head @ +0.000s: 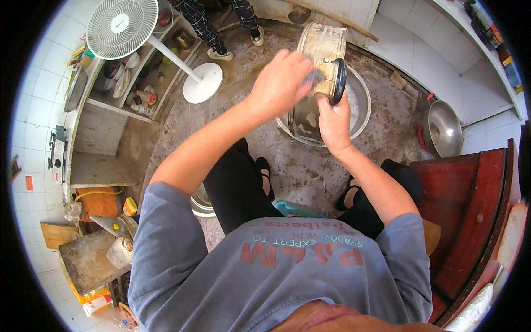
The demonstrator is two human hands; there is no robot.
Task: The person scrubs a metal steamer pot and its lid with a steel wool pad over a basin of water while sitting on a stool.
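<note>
A stained metal pot (322,41) with a black side handle (341,81) is tipped on its side above a wide metal basin (364,97). My right hand (337,124) grips the pot beside that handle, thumb on the near part of its wall. Against the wall, my left hand (282,79) presses a grey scouring pad (316,77), seemingly steel wool; hand and pad are blurred. Brownish grime covers much of the pot's outside. The pot hides part of the basin, and whitish liquid or suds show inside it.
A white standing fan (203,83) stands front left, near another person's legs (207,29). Shelves (124,108) line the left side. A wok (446,128) leans at the right wall, near a red wooden panel (460,182). A metal bowl (203,207) sits by my left leg.
</note>
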